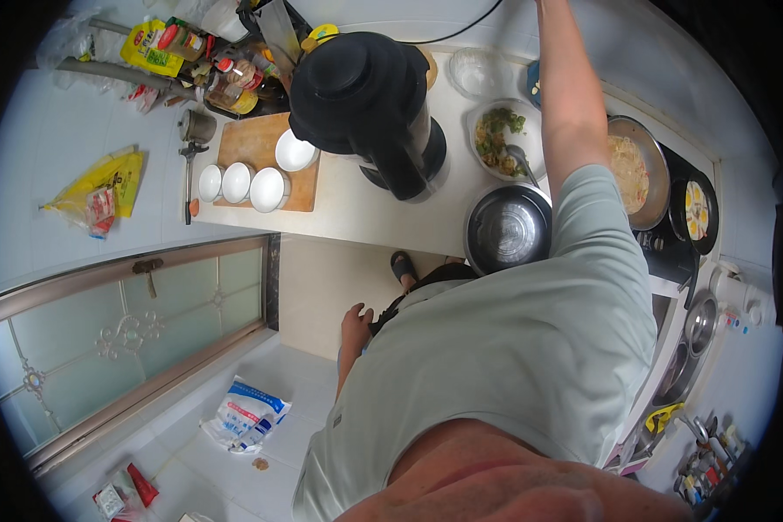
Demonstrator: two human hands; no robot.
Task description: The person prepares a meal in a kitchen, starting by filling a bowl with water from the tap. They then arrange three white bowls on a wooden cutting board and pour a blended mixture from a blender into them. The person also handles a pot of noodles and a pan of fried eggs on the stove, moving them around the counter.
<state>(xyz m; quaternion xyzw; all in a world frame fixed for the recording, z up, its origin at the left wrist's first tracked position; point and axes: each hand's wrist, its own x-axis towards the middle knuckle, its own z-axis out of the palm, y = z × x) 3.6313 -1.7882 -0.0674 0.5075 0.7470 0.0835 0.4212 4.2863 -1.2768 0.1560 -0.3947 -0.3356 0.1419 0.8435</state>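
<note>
My left hand point(357, 321) hangs low by my hip, fingers loosely bent and apart, holding nothing I can see. My right forearm point(571, 98) stretches up over the counter, and its hand is out of view past the top edge. Beneath that arm sits a white bowl point(525, 130) of chopped green and brown food with a metal spoon point(521, 160) in it. A dark round metal pot point(509, 228) stands at the counter's near edge. To the arm's right are a pan point(652, 156) of pale shredded food and a small black pan point(682, 218) with eggs.
A tall black-lidded blender or soymilk maker point(359, 91) stands mid-counter. Several white bowls, one a front bowl point(269, 190), sit on a wooden cutting board point(271, 134). Condiment bottles point(231, 85) crowd the back left. A glass-panelled door point(130, 339) lies at left.
</note>
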